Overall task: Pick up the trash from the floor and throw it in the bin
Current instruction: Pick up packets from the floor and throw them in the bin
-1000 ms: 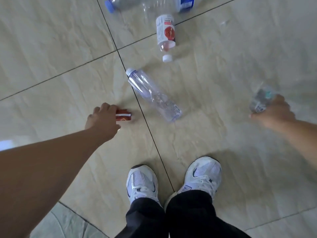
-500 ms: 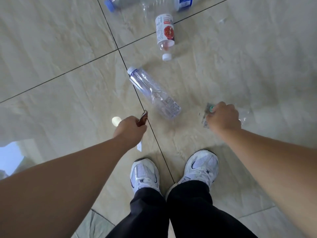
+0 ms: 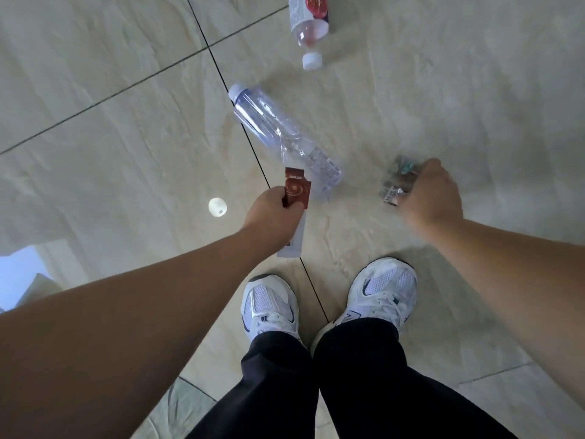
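Two pieces of trash were off the floor at this moment, one in each hand, while at least two bottles lay on the tiles [image 3: 104, 147]. Farthest left of the items, a small round white spot [image 3: 217, 207] showed on the tile; whether it was a cap or a reflection could not be told. Next to it, the left hand [image 3: 272, 213] was closed around a long sachet wrapper [image 3: 296, 193], brown at the top end and white below, with the brown end sticking up past the fingers and the white tail hanging under the palm. Just beyond it, a clear plastic bottle [image 3: 278, 134] lay on its side across the dark grout line. Farther up, a red-labelled bottle [image 3: 308, 23] with a white cap lay well apart from the hands, partly cut off by the frame edge. On the right, the right hand [image 3: 430, 194] was curled around a crumpled clear bottle [image 3: 397, 182], blurred, with a bit of green showing.

The step in hand looked like gathering: both hands were full, and no bin was in view. The next move probably called for turning to find the bin and releasing both items there, then coming back for the two bottles on the floor.
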Demonstrator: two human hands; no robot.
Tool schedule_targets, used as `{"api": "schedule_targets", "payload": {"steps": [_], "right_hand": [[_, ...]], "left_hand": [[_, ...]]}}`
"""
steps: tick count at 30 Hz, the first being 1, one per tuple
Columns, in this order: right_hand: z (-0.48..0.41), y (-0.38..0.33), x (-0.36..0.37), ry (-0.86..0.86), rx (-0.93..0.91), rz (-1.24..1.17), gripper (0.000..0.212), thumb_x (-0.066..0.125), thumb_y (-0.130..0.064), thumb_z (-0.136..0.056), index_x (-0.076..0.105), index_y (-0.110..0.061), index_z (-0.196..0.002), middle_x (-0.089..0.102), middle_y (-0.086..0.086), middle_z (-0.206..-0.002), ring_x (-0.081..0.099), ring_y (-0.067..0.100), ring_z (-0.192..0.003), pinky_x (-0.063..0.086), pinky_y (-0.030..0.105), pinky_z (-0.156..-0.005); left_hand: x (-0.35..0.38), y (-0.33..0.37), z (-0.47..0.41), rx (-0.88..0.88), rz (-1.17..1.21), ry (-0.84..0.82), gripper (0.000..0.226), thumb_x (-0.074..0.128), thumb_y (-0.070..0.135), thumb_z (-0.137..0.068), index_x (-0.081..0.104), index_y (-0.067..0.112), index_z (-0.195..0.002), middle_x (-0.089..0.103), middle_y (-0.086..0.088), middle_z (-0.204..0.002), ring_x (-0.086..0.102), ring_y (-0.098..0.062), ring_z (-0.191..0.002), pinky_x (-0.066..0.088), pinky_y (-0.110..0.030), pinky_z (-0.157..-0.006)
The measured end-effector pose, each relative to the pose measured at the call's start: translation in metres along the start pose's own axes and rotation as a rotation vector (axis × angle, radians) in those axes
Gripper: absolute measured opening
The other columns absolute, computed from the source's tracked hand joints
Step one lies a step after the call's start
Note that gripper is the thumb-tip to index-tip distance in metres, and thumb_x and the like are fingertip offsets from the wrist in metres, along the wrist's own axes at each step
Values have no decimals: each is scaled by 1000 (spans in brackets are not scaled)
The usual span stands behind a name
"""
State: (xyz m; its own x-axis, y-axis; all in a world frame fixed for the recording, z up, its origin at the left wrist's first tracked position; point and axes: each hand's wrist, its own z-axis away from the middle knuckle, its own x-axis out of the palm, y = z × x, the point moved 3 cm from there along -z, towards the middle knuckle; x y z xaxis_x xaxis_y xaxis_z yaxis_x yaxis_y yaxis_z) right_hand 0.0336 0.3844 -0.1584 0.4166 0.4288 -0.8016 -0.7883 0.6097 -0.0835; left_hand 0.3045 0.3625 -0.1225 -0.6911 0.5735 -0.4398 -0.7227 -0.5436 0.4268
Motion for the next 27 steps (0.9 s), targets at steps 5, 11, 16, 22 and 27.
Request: {"api": "schedule_targets", "payload": {"steps": [5,11,16,22,27], "right_hand": [[0,-26,-11,56,-100,287,49,72,-26,-82,53,-8,-122,49,20,-126,46,40,-119,43,47,-91],[-34,-24,-32,-10,23,275,112,92,-46,-55,27,-8,-138,45,21,-133,45,40,-125,39,52,-94],[-30,-20,-26,-178,-38,155,37,77,-46,-74,59,-17,-87,65,5,-87,66,31,-98,39,35,-79],[17,-29,-47,-315,10,-358,19,70,-30,-90,63,-14,-83,69,1,-71,63,16,-60,51,25,-52],[72,-42,-97,-421,132,-688,11,57,-13,-99,63,-11,-90,72,1,-80,63,6,-59,56,22,-43]], "left_hand": [[-2,1,7,-28,80,-14,19,56,24,-87,66,7,-88,70,-13,-79,59,-21,-62,45,-30,-61],[-7,6,-2,-38,127,-7,16,58,25,-86,65,11,-86,70,-9,-77,61,-21,-64,46,-30,-60],[-6,12,-2,-48,162,8,10,63,25,-86,71,22,-92,74,3,-85,69,-13,-76,49,-25,-66],[-22,34,37,-68,239,-34,15,69,24,-86,74,21,-100,77,1,-93,71,-16,-83,53,-29,-75],[-54,65,88,-84,309,-70,12,73,20,-85,72,23,-97,78,3,-94,70,-12,-79,54,-31,-74]]}}
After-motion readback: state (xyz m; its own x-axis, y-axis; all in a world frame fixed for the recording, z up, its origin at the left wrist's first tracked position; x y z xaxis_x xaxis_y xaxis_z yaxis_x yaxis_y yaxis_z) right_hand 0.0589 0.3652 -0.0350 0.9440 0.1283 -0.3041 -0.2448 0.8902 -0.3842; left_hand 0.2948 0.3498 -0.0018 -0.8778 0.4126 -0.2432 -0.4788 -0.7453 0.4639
